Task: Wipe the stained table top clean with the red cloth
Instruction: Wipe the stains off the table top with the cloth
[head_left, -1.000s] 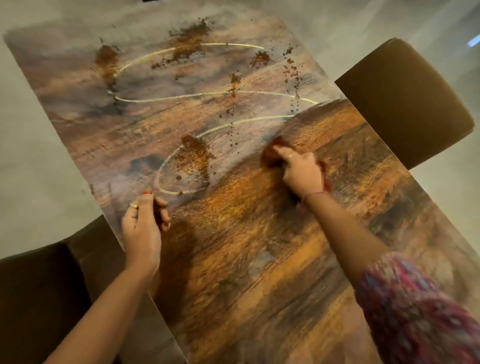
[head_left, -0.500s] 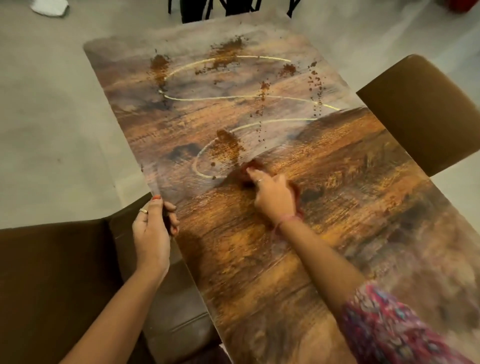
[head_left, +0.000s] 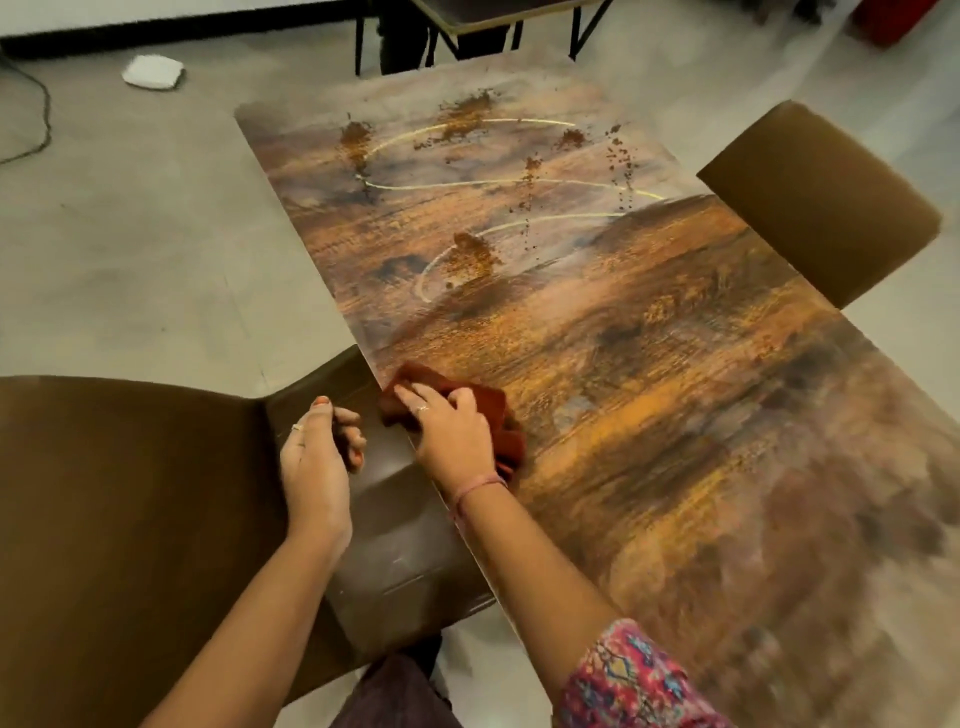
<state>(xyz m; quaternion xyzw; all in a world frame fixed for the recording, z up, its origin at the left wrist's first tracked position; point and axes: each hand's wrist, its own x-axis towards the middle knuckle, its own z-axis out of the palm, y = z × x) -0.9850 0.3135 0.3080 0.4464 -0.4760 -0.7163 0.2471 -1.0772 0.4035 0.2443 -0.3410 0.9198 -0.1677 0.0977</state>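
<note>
The wooden table top (head_left: 649, 364) carries brown powder stains (head_left: 475, 254) and thin yellow lines (head_left: 498, 182) on its far half. The near half looks free of stains. A bunched red cloth (head_left: 488, 402) lies at the table's left edge, partly over it. My right hand (head_left: 452, 436) presses down on the cloth, index finger stretched out, the other fingers curled into the fabric. My left hand (head_left: 317, 462) hovers just off the edge over a chair seat, cupped with curled fingers and nothing visible in it.
A brown chair (head_left: 130, 493) stands against the table's left side, below my left hand. A second brown chair (head_left: 821, 208) stands at the right side. A white object (head_left: 153, 71) and a cable lie on the grey floor. Black table legs (head_left: 467, 31) stand beyond the far end.
My right hand has dragged the red cloth from the middle of the table, near the stains, back and left to the table's left edge. My left hand stayed by that edge.
</note>
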